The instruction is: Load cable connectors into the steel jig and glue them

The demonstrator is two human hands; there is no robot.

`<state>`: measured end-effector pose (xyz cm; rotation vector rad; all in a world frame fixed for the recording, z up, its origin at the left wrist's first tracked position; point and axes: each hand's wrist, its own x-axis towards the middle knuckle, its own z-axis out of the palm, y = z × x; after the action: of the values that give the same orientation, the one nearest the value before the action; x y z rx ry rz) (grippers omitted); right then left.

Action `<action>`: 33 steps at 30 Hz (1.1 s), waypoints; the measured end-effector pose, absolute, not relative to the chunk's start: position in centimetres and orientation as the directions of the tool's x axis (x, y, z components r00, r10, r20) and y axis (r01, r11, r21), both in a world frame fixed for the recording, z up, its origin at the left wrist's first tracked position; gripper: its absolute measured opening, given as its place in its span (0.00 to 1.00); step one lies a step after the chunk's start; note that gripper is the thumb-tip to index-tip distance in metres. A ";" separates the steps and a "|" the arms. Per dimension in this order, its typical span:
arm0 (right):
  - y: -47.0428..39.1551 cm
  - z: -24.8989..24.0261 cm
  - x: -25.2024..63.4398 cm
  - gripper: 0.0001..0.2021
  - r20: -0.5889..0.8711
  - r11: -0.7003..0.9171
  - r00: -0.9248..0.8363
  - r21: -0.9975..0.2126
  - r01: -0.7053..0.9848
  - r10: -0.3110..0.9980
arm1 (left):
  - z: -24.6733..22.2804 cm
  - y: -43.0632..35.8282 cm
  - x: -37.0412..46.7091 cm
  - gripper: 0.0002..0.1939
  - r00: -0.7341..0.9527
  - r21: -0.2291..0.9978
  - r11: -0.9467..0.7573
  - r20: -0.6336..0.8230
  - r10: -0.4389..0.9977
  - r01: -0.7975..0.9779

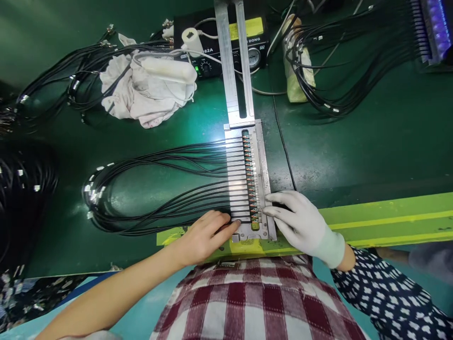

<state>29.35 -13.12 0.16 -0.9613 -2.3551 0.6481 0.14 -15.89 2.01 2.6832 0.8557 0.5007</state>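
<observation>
A metal fixture [268, 189] lies on the table, with a row of small cable connectors [252, 179] set along its slot. Black cables [177, 153] run leftward from them and loop back in a bundle. My left hand [205, 233], bare, is at the fixture's near left side, its thumb and fingertips closed on a black cable by the lowest connectors. My right hand [302, 224], in a white glove, rests at the right edge of the fixture. Its fingers are stretched out and slightly apart, fingertips touching the rail beside the lower connectors.
A slotted metal arm [228, 66] extends from the fixture past a black control box [208, 66]. White cloth [141, 94] lies at back left, more cable bundles [28, 179] at far left. A wrapped roll [297, 85] bears cables at back right. Yellow-green tape [389, 217] lines the near edge.
</observation>
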 end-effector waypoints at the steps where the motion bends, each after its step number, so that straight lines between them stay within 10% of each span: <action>1: -13.1 0.1 29.4 0.14 0.273 0.636 -0.620 -0.595 0.491 0.735 | 1.7 -16.1 0.0 0.17 0.753 0.357 -0.776 0.240 0.613 0.519; 7: -13.1 0.2 29.3 0.14 0.285 0.641 -0.618 -0.595 0.485 0.733 | 1.2 -18.0 -0.5 0.21 0.687 0.161 -0.719 0.216 0.694 0.676; 21: -13.8 0.4 29.3 0.14 0.269 0.583 -0.539 -0.571 0.578 0.798 | 2.8 -14.5 3.2 0.18 0.796 0.227 -0.822 0.218 0.565 0.522; 26: -12.6 0.4 27.9 0.36 0.154 0.489 -0.478 -0.471 0.734 0.865 | 3.2 -15.8 1.2 0.15 0.856 0.287 -0.855 0.167 0.489 0.432; 33: -11.7 1.3 26.2 0.34 0.056 0.474 -0.514 -0.481 0.737 0.856 | 1.9 -17.1 1.2 0.12 0.843 0.287 -0.854 0.205 0.498 0.435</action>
<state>26.20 -11.70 1.29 -1.3551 -2.4360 0.5852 1.24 -17.07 1.93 2.7915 0.7170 0.4023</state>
